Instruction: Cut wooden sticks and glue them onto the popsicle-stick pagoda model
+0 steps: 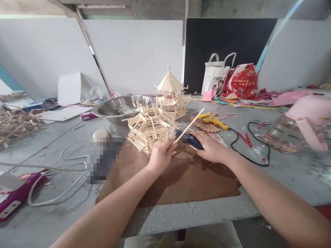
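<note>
My left hand (160, 156) is closed in a pinch on a thin wooden stick (190, 124) that slants up to the right. Just left of it stands a low hexagonal model of wooden sticks (150, 129) on a brown sheet (181, 179). My right hand (210, 148) is closed round a dark blue glue gun (188, 138), whose tip points left toward the stick. Behind the low model stands a taller stick pagoda (170, 94) with a pointed roof.
A steel bowl (113, 107) sits behind the models. A yellow glue gun (214, 121) and a black cable (248, 151) lie to the right, with a pink-lidded clear jug (300, 127) beyond. Loose sticks (15, 124) pile at left; a magenta tool (15, 194) lies near-left.
</note>
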`<state>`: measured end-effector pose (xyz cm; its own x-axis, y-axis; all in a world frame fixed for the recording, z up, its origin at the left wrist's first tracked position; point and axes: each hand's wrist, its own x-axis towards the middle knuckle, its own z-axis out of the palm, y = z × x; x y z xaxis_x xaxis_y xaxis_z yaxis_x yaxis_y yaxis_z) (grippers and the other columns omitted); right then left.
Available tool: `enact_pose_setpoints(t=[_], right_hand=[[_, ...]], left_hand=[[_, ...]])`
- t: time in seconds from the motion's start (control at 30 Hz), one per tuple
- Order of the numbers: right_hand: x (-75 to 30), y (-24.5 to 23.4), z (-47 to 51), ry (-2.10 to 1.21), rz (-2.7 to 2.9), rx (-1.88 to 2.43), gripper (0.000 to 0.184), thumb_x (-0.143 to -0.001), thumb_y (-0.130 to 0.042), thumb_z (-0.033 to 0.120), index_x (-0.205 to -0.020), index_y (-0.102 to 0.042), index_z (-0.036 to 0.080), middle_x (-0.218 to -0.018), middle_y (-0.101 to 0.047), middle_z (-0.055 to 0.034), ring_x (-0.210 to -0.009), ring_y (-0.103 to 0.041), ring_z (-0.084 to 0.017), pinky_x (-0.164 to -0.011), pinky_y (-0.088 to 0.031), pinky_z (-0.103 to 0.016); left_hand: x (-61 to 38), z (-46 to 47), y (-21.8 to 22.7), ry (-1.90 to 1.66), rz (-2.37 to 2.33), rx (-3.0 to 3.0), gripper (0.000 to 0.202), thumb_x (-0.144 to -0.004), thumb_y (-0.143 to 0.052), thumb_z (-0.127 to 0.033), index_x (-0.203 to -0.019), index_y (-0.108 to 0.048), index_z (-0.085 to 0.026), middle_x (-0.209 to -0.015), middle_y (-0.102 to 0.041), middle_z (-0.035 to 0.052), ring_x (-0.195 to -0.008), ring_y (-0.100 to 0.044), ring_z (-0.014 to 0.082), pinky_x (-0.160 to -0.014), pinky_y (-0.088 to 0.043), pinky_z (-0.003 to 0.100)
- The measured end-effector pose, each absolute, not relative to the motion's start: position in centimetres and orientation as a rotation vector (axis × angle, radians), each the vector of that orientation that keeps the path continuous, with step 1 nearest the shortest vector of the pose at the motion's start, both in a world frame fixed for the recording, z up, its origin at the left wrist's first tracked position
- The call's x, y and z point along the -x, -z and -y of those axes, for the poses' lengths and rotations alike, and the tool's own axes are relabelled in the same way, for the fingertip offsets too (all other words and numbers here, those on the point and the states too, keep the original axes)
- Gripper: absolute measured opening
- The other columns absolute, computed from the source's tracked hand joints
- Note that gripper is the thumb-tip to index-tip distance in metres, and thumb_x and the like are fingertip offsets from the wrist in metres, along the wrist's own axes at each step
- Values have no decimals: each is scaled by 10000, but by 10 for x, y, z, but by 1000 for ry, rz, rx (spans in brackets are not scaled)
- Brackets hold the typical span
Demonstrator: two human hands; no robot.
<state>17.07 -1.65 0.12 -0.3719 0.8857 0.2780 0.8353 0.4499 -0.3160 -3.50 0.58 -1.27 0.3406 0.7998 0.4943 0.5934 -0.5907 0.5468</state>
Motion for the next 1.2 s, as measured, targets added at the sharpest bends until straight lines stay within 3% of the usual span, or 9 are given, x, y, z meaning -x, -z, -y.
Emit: enact_pose_setpoints(t=[0.17,0.37,0.53,0.63,0.77,0.83,0.97,1.03,1.2], right_hand=[[-184,9,3,-4,2280,1663,609,-637,-475,193,-1229,-341,141,-1208,-451,-124,-1080,-427,-238,-871,-325,-342],[-196,16,-5,66,2298,1909,566,-711,-467,398,-1191,-378,111,-1083,-526,-167,-953,-508,-273,-756,-375,-353],[-200,25,-11,103,2279,1955,625,-729,-389,552,-1181,-412,121,-1174,-464,-178,-1082,-410,-304,-840,-311,-421],[-196,19,-6,151,2228,1884,522,-770,-352,519,-1107,-487,144,-1071,-542,-144,-998,-478,-271,-786,-349,-375],[-180,0,14,346,2102,1655,375,-841,-289,381,-825,-605,180,-808,-607,-81,-840,-528,-199,-727,-359,-295],[-170,-7,22,407,2161,1488,348,-846,-301,345,-810,-609,188,-811,-611,-72,-837,-515,-190,-768,-340,-302],[-158,-7,26,526,2254,1314,279,-829,-371,332,-926,-593,195,-1021,-585,-70,-1030,-415,-232,-905,-209,-398],[-156,-3,22,513,2317,1312,273,-829,-378,333,-932,-590,194,-987,-599,-76,-1019,-424,-232,-912,-172,-427],[-157,5,18,346,2479,1410,343,-846,-333,356,-776,-614,173,-738,-615,-65,-753,-520,-173,-718,-307,-303]], left_hand=[[28,-1,7,-783,-1089,-1989,302,-773,-403,-342,-560,-496,-150,-449,-462,-45,-417,-464,66,-463,-353,179],[27,-3,11,-617,-918,-1665,270,-742,-455,-377,-626,-499,-138,-555,-521,-35,-389,-471,41,-428,-356,167],[27,-5,14,-620,-967,-1660,262,-712,-493,-390,-629,-502,-141,-542,-522,-37,-386,-464,37,-401,-339,149],[27,-6,15,-647,-1067,-1695,264,-693,-504,-399,-619,-504,-145,-526,-516,-40,-364,-440,36,-367,-312,145],[27,-6,16,-679,-1142,-1834,273,-703,-478,-397,-589,-520,-153,-416,-448,-61,-330,-388,44,-367,-302,160],[27,-5,16,-696,-1165,-1933,275,-712,-464,-387,-585,-537,-155,-393,-428,-62,-341,-385,53,-379,-298,168],[27,-3,16,-744,-1204,-2190,243,-723,-462,-335,-609,-579,-155,-454,-464,-42,-439,-396,69,-436,-295,175],[27,-2,17,-753,-1216,-2298,217,-730,-459,-299,-637,-595,-158,-501,-503,-28,-484,-408,77,-473,-302,179],[27,-1,19,-689,-1258,-2439,215,-759,-430,-281,-686,-602,-174,-614,-592,11,-558,-483,104,-532,-321,194]])
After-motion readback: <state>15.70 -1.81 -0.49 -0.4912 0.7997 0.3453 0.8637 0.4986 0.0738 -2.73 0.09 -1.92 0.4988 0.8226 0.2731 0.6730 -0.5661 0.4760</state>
